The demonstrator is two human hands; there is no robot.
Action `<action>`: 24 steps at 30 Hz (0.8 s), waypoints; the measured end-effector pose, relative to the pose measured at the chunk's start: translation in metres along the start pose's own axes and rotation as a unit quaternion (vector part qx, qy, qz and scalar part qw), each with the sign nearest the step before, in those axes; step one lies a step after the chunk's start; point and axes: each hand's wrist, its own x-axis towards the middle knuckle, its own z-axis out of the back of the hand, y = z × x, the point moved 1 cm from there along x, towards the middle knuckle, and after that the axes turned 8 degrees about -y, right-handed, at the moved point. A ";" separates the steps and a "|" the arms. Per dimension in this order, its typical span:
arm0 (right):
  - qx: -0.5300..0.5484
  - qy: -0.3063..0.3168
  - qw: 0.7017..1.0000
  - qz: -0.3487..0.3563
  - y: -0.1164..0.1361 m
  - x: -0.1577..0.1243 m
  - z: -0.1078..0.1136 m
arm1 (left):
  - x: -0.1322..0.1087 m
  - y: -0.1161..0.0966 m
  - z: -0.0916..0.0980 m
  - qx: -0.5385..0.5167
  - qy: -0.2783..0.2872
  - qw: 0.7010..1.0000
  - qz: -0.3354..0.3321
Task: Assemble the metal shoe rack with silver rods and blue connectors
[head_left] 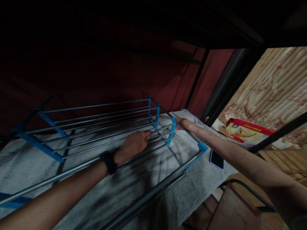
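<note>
A rack of thin grey metal rods with blue plastic end pieces (171,132) lies across a grey cloth. My left hand (134,143), with a black band on its wrist, is closed around one thin metal rod (161,128) near the rod's right end. At the rack's right end frame, my right hand (183,124) is closed by the blue end piece where that rod meets it; some of its fingers are hidden behind the frame. Nearer to me, thicker grey tubes (153,195) run along the front, and a blue corner piece (202,147) sits at the right.
The grey towel-like cloth (189,198) covers the surface beneath the rack. A phone (217,159) lies at its right edge. Dark posts (225,86) and a red panel (115,76) stand behind. A red and yellow box (247,132) and a chair (235,207) are at the right.
</note>
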 end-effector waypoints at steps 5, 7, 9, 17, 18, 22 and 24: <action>0.015 0.003 1.000 -0.026 0.000 0.002 0.000 | -0.005 -0.006 0.004 0.018 -0.012 1.000 -0.019; 0.015 0.000 0.999 -0.028 0.001 0.002 0.000 | -0.007 -0.008 0.005 0.024 -0.012 0.999 -0.027; 0.013 -0.003 0.999 -0.029 0.001 0.001 0.001 | -0.007 -0.009 0.005 0.024 -0.017 0.999 -0.031; -0.001 -0.007 1.000 -0.010 0.001 0.002 0.002 | -0.002 -0.010 0.007 0.004 -0.018 1.000 -0.012; -0.004 -0.009 1.000 -0.008 0.000 0.003 0.002 | 0.000 -0.010 0.008 0.001 -0.017 1.000 -0.009; -0.022 -0.019 1.000 -0.004 -0.005 0.007 0.002 | 0.003 -0.011 0.009 -0.003 -0.010 1.000 -0.001; -0.039 -0.028 0.999 -0.003 -0.006 0.010 0.003 | 0.005 -0.010 0.008 -0.006 -0.004 1.000 0.005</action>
